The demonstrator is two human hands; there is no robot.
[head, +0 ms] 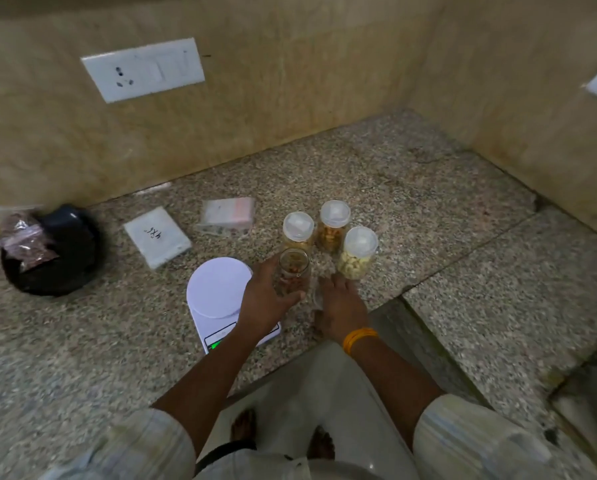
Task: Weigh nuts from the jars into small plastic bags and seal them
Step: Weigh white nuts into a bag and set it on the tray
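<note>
I see the left hand [267, 299] gripping an open jar [293, 271] of nuts, fingers curled round it, beside the white scale [217, 289] near the worktop's [428, 202] front edge. The right hand [342, 306] rests fingers-down over its lid [318, 296] (grip unclear). Three capped jars [335, 225] stand just behind.

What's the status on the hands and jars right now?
Left hand grips open jar. Right hand down beside it, grip unclear. Scale unloaded.
</note>
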